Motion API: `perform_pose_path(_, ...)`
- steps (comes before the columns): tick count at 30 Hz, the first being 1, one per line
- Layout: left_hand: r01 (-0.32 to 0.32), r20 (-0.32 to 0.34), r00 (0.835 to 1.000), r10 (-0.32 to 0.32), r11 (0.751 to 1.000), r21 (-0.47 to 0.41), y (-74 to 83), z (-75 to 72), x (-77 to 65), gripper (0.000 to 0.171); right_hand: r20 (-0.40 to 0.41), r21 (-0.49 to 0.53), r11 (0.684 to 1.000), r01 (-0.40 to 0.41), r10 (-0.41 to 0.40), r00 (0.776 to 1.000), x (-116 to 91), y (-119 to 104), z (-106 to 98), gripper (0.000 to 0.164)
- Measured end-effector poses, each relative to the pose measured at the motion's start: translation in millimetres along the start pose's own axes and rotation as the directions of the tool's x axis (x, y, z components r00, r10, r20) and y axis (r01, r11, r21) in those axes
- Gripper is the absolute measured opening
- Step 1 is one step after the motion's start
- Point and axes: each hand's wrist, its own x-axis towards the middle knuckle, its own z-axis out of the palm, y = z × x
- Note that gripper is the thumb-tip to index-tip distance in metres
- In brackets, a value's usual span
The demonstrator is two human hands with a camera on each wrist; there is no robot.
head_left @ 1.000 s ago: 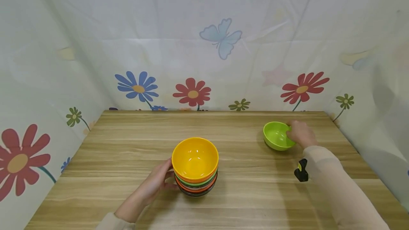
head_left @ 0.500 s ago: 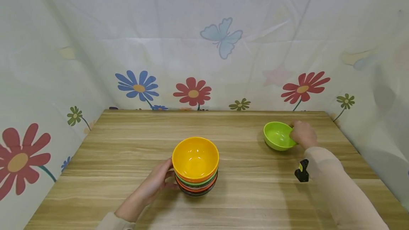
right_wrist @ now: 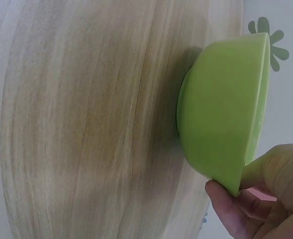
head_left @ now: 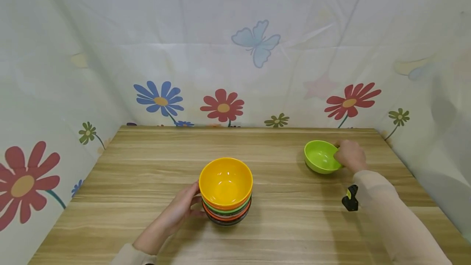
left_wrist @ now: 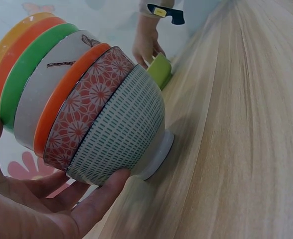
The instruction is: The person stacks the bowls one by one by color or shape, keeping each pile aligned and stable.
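A stack of several nested bowls stands near the middle of the table, with a yellow bowl (head_left: 225, 181) on top. Below it in the left wrist view come orange, green and patterned ones, down to a white bowl with teal dashes (left_wrist: 126, 124). Against the stack's left side rests my left hand (head_left: 180, 207), its thumb by the upper rims and its fingers, spread and fairly straight, touching the lower bowls. Farther right, my right hand (head_left: 351, 155) pinches the rim of a lime-green bowl (head_left: 319, 156) between thumb and fingers. That bowl's base is at the tabletop.
The wood-grain table (head_left: 147, 162) ends at a white curtain (head_left: 184, 23) printed with flowers and a butterfly, which also closes off both sides. A small black device (head_left: 350, 198) with a yellow label sits by the right sleeve.
Over the last second the right hand's fingers have shifted slightly right on the green bowl's rim. The left hand and the stack have stayed in place.
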Motion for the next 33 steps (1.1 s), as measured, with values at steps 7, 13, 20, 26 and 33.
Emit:
perform_pose_path(7,-0.002,0.006,1.0,0.002,1.0,0.001,0.4,0.1,0.0,0.072,-0.003,0.018,1.0,-0.022,0.022,1.0,-3,-4,-2,0.041)
perform_pose_path(13,-0.002,0.0,1.0,0.002,1.0,0.001,0.4,0.4,0.0,0.071,-0.005,0.007,1.0,-0.012,0.012,1.0,-5,-8,-8,0.042)
perform_pose_path(20,-0.006,0.003,1.0,0.006,1.0,-0.004,-0.1,0.4,0.3,0.069,0.007,-0.02,1.0,0.008,-0.007,1.0,-7,-14,-7,0.043)
perform_pose_path(26,-0.006,-0.004,1.0,0.006,1.0,-0.003,0.5,1.0,0.2,0.068,-0.004,-0.045,0.995,0.09,-0.09,0.996,-8,-22,-7,0.041)
perform_pose_path(33,-0.005,-0.009,1.0,0.005,1.0,-0.004,0.3,0.8,-0.1,0.069,-0.014,-0.039,0.986,0.161,-0.162,0.987,-11,-36,-8,0.037)
